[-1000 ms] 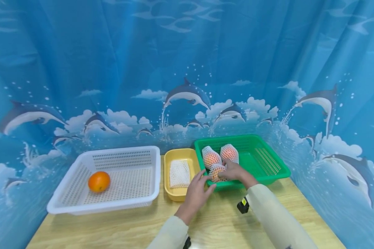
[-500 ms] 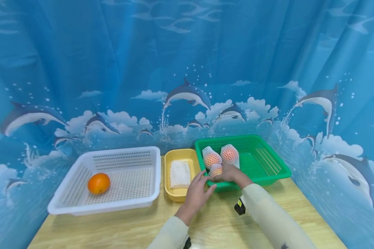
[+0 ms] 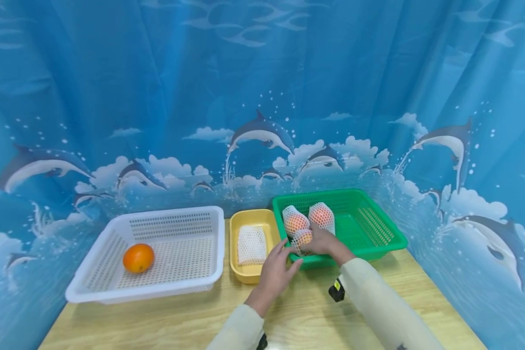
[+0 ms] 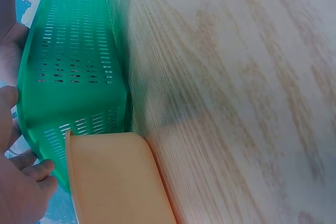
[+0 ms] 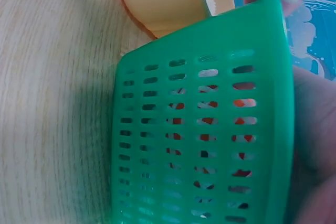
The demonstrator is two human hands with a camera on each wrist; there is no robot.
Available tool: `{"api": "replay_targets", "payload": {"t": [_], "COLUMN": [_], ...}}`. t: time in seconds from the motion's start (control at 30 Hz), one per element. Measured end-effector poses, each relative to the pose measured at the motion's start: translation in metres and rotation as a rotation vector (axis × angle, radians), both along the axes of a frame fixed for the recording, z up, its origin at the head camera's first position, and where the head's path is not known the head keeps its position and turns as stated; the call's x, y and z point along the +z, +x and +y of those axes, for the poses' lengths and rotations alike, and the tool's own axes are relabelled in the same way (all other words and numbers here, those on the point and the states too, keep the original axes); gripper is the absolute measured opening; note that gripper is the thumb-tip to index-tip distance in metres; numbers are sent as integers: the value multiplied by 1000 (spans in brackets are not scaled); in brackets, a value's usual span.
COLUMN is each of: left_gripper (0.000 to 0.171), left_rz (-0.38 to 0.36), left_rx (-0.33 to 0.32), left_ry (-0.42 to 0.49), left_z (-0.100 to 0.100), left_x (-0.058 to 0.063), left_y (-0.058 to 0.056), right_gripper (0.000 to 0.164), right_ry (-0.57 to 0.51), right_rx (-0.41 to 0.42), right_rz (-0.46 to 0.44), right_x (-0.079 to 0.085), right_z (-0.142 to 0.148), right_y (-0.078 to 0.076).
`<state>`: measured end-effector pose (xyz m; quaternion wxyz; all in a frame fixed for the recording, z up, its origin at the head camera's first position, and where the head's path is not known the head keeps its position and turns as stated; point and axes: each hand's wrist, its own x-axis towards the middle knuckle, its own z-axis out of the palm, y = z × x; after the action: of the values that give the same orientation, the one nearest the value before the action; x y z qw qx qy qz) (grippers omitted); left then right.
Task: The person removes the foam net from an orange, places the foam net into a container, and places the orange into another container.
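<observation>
In the head view, my right hand (image 3: pixel 323 241) is inside the green basket (image 3: pixel 358 228) and grips the nearest fruit (image 3: pixel 302 237), orange-red in a white foam net. Its fingertips are partly hidden behind that fruit. Two more netted fruits, a left one (image 3: pixel 296 221) and a back one (image 3: pixel 322 216), lie just beyond it. My left hand (image 3: pixel 274 270) holds the basket's near left corner, its thumb and fingers on either side of the corner rim. In the right wrist view, bits of orange-red show through the slotted basket wall (image 5: pixel 184 51).
Left of the green basket stands a yellow tray (image 3: pixel 238 272) with an empty white foam net (image 3: pixel 252 244) in it. Further left, a white basket (image 3: pixel 179 287) contains an orange (image 3: pixel 138 258). All stand on a wooden table (image 3: pixel 179 321) before a blue dolphin curtain (image 3: pixel 179 97).
My right hand has shifted slightly within the green basket, and the nearest netted fruit has moved a little under its fingers. My left hand stays at the basket corner.
</observation>
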<state>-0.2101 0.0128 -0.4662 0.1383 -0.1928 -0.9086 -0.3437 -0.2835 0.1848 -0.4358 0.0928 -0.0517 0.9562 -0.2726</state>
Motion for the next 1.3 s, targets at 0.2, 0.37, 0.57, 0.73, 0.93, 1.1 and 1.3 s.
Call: {"api": "replay_targets", "payload": {"t": [0.2,0.37,0.57,0.73,0.93,1.1,1.3], "left_gripper": [33,33,33,36,40,52,55], "left_rz": [-13,-16,-16,-40,-182,-262,-276], "left_rx": [7,6,4,6,17,37,33], "left_ry": [-9,-9,15,75,275,358,426], "left_z": [0,1,1,1,1,-3,-8], "left_x": [1,0,-1,-3,3,12,17], "left_y": [1,1,0,-1,-2,-7,-12], "right_gripper": [79,76,77,78,75,73,73], "right_ry": [-66,-122,-204,-284,-332,-385,-432], "right_rx": [-6,-16,-3,22,14,18,45], "right_rz": [35,29,15,34,75,97,151], "right_x": [2,5,6,5,6,7,11], "right_z": [6,13,17,18,19,23,21], "right_y": [2,4,5,8,12,15,20]}}
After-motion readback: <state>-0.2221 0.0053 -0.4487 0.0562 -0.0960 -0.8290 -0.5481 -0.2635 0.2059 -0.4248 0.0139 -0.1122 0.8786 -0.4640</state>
